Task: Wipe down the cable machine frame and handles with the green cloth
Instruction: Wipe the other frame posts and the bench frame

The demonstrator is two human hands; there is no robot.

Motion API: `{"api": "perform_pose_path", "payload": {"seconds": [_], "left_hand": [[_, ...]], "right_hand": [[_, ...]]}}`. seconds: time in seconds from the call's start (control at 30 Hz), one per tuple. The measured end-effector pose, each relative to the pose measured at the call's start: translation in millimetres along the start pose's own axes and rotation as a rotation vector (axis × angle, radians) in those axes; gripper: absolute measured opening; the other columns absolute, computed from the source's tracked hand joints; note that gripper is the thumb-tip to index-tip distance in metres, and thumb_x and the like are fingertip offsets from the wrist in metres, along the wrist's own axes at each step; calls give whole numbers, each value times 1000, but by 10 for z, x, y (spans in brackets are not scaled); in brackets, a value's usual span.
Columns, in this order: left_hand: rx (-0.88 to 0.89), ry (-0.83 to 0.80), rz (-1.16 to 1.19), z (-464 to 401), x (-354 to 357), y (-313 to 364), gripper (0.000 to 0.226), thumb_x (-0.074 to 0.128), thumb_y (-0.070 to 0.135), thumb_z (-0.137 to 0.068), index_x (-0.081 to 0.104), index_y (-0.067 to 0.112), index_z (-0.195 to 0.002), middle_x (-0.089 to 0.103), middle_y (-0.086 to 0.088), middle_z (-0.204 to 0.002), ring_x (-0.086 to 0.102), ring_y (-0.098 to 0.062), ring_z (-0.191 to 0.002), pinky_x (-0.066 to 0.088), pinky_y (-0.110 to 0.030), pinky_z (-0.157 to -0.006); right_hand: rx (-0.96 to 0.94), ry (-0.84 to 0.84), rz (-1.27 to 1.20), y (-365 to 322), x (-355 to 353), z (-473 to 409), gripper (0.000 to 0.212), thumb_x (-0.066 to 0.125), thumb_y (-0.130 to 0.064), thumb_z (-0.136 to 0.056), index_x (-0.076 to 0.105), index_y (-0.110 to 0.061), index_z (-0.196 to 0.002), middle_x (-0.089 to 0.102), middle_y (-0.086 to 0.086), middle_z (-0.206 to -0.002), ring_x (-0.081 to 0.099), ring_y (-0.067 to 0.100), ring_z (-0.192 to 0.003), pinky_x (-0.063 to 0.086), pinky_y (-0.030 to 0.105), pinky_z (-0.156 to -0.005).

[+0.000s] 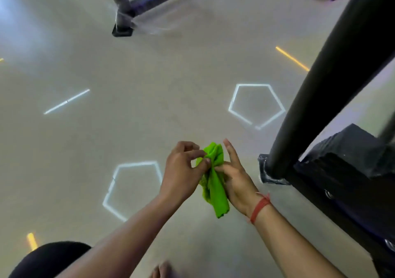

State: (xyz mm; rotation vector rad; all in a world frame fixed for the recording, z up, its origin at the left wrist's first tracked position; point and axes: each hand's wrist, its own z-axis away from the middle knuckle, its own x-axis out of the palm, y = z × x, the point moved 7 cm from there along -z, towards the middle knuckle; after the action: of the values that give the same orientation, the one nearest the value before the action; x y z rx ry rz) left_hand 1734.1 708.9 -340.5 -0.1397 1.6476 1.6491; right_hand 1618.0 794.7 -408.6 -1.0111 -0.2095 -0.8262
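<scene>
A: Green cloth [214, 179], where is it sitting?

B: It is hanging bunched between both hands, a little below the middle of the view, above the pale floor [149, 89], not touching the machine

A: How are the fingers holding it?

B: The left hand [181, 171] is pinching the upper part of the cloth between thumb and curled fingers [193, 152], coming in from 9 o'clock of the cloth. The right hand [235, 177] is gripping it from 3 o'clock, thumb pressing across the fabric, while its longer fingers are pointing up toward 12 o'clock, fairly straight. A red thread band [259, 208] is circling the right wrist

A: And the cable machine frame [333, 81]?

B: Its black round post is slanting from 1 o'clock down to a base near 3 o'clock of the cloth, close by but apart from the hands. Another dark frame leg [121, 6] is standing at 11 o'clock, well apart. Glowing pentagon outlines [256, 105] are showing on the floor at 1 and 8 o'clock
</scene>
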Motion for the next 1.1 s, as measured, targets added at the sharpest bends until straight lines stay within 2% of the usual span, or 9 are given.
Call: {"api": "perform_pose_path", "payload": {"seconds": [0.1, 0.2, 0.37, 0.53, 0.7, 0.8, 0.9, 0.97, 1.1], "left_hand": [[-67, -27, 102, 227, -401, 149, 10, 62, 23, -95, 65, 32, -95, 60, 16, -87, 56, 2, -77, 41, -11, -65], [-165, -42, 224, 544, -724, 122, 13, 50, 24, -103, 55, 35, -102, 53, 4, -62, 46, -7, -57, 37, -18, -54], [-301, 18, 403, 1214, -1229, 407, 13, 54, 23, -104, 61, 31, -110, 65, 10, -70, 57, -5, -59, 44, -17, -57], [-538, -58, 714, 1898, -1851, 1111, 32, 61, 40, -96, 71, 14, -111, 76, -10, -101, 69, -19, -90, 56, -38, -82], [-664, -446, 848, 2644, -2631, 2053, 40, 79, 24, -85, 69, 5, -119, 72, -20, -116, 68, -38, -110, 55, -44, -94], [-653, -366, 970, 2971, -3073, 2578, 38, 72, 19, -92, 65, 6, -127, 69, -20, -124, 65, -37, -117, 53, -44, -99], [-625, -216, 1023, 3210, -3418, 3010, 43, 72, 20, -90, 63, 13, -131, 68, -16, -128, 65, -35, -119, 51, -46, -99], [-612, -109, 1014, 3321, -3609, 3194, 42, 69, 14, -91, 62, 15, -133, 69, -16, -126, 66, -36, -116, 51, -51, -99], [-605, -2, 979, 3471, -3907, 3347, 42, 65, 7, -94, 60, 13, -135, 70, -16, -124, 67, -37, -114, 49, -58, -102]], "right_hand": [[16, -57, 429, -124, 356, 191, 79, 57, 7, -91, 50, -61, -131, 58, 16, -123, 67, 33, -109, 58, 50, -92], [27, -104, 914, -260, 713, 396, 68, 72, -6, -80, 55, -63, -113, 50, 12, -117, 64, 29, -105, 55, 48, -97], [26, -165, 1295, -660, 1296, 1024, 43, 91, -23, -65, 68, -28, -100, 50, -5, -120, 56, 9, -108, 40, 13, -87], [213, -396, 1132, -1155, 1952, 1914, 27, 89, -21, -69, 68, -11, -84, 67, -6, -77, 61, 7, -76, 48, 30, -73], [465, -442, 680, -1812, 2608, 2920, 43, 76, -15, -78, 67, -4, -119, 72, 19, -117, 70, 29, -103, 56, 42, -92], [600, -531, 336, -2262, 2996, 3496, 58, 75, -17, -81, 59, -9, -136, 60, 19, -140, 60, 35, -125, 51, 45, -106], [633, -486, 69, -2578, 3249, 3943, 65, 84, -31, -74, 65, -15, -134, 62, 14, -138, 63, 33, -122, 55, 47, -97], [632, -468, 122, -2614, 3389, 4178, 62, 74, -33, -84, 59, -13, -140, 60, 16, -141, 61, 34, -125, 51, 51, -102], [482, -400, 539, -2694, 3578, 4361, 41, 66, -7, -91, 63, -12, -132, 69, 14, -129, 66, 32, -119, 50, 54, -104]]}}
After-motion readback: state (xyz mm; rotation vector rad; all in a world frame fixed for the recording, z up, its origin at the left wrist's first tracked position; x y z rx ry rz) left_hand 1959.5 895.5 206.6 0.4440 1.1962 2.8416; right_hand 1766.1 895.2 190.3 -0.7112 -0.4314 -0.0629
